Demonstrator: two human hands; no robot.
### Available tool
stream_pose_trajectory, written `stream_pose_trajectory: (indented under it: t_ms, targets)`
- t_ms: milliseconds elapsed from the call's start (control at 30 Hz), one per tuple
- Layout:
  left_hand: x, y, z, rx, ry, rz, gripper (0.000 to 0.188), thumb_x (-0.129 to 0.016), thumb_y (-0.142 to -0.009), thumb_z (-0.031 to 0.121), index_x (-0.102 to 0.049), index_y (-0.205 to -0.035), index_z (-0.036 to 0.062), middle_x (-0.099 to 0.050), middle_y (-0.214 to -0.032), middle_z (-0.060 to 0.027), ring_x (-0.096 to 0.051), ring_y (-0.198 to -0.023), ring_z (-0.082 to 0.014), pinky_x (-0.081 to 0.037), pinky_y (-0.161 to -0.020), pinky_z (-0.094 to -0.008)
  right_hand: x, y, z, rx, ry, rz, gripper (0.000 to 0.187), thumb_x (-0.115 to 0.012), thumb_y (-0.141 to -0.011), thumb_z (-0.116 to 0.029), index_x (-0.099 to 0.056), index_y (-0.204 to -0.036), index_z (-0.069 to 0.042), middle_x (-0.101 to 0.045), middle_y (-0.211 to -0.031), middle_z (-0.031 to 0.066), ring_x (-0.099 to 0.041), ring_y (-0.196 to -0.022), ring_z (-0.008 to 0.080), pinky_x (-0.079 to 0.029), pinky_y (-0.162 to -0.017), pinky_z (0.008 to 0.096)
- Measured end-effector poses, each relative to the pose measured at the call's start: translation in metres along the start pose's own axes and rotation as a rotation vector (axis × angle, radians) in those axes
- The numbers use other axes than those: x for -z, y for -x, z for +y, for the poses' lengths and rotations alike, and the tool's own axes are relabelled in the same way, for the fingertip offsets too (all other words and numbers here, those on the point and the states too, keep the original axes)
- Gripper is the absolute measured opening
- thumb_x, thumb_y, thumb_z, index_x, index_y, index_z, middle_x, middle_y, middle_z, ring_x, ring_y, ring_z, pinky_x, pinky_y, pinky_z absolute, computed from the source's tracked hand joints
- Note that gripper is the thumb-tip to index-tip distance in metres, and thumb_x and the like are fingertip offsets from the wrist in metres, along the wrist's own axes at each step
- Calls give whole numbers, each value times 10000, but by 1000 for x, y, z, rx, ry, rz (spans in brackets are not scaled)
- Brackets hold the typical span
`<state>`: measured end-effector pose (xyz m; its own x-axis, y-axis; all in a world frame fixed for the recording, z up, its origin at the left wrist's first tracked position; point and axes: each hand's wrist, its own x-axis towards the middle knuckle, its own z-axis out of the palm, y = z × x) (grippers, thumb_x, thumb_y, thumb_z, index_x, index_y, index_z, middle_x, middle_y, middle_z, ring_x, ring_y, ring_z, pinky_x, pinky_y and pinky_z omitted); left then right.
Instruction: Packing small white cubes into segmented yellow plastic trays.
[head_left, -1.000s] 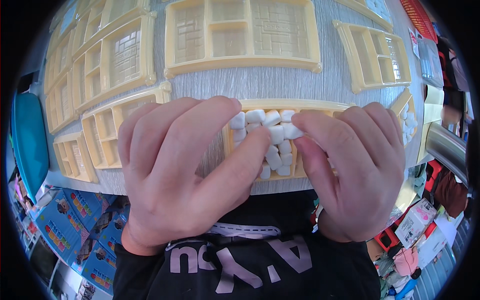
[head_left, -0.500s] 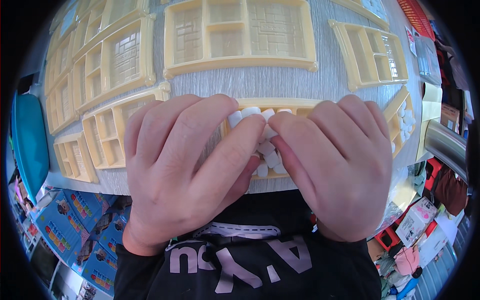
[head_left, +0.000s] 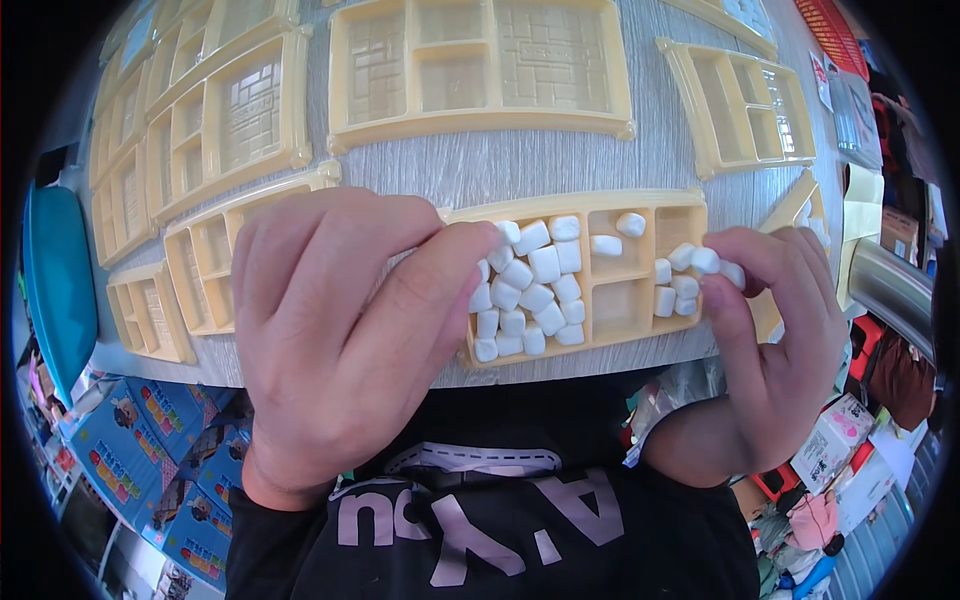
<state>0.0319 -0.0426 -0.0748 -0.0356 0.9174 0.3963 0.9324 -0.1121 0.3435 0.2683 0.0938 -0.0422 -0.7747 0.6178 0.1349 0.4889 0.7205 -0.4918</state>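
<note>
Our hands have parted: right hand (head_left: 775, 340) pinches white cubes (head_left: 705, 262) at centre right; left hand (head_left: 335, 330) curls over the tray (head_left: 640, 345), holding what, we cannot tell.

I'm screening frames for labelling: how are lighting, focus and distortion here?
Head view: even, soft light with no harsh glare; white blocks in the cream tray look sharp; fisheye bends the tray edges toward a black rim; left hand looms large, right hand slightly soft.
</note>
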Motion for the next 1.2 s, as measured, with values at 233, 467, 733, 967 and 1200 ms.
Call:
stream_pose_trajectory:
  t_ms: [233, 467, 733, 967, 1200]
  targets:
    - [4, -5, 6, -58, 38, 35, 290, -798, -724, 5, -750, -1002, 71, -662, -897, -64, -619, -828, -254, -482, -760, -361, 1, 6, 0, -36, -4, 8, 194, -731, -837, -25, -673, -1011, 38, -571, -788, 95, -510, -731, 210, -411, -665, 314]
    - [-12, -26, 19, -138, 51, 23, 275, -819, -712, 47, -759, -979, 71, -657, -887, -58, -620, -826, -259, -492, -748, -374, -13, -6, -1, -30, 102, 65, 178, -744, -852, -24, -680, -1016, 4, -589, -814, 94, -548, -744, 237, -446, -679, 339]
    - [-18, -46, 29, -134, 51, -141, 321, -818, -687, 61, -753, -1001, 77, -629, -929, -30, -606, -873, -260, -493, -751, -387, -7, -3, -6, -24, 164, -3, 243, -750, -813, -6, -681, -1046, -11, -592, -934, 128, -591, -858, 292, -477, -748, 375]
    - [-21, -50, 27, -174, 77, -145, 333, -786, -690, 105, -754, -1020, 80, -611, -896, -12, -592, -852, -231, -469, -730, -368, 0, 1, -11, -42, 30, -148, 496, -791, -698, -19, -666, -1178, 1, -600, -1193, 156, -597, -1064, 358, -488, -930, 405]
    - [-20, -53, 28, -193, 53, -214, 266, -750, -714, 97, -755, -976, 50, -608, -879, -18, -590, -839, -220, -464, -710, -358, 0, 3, -8, -16, 17, -177, 560, -770, -668, -2, -669, -1219, 10, -614, -1282, 157, -591, -1115, 366, -475, -970, 419]
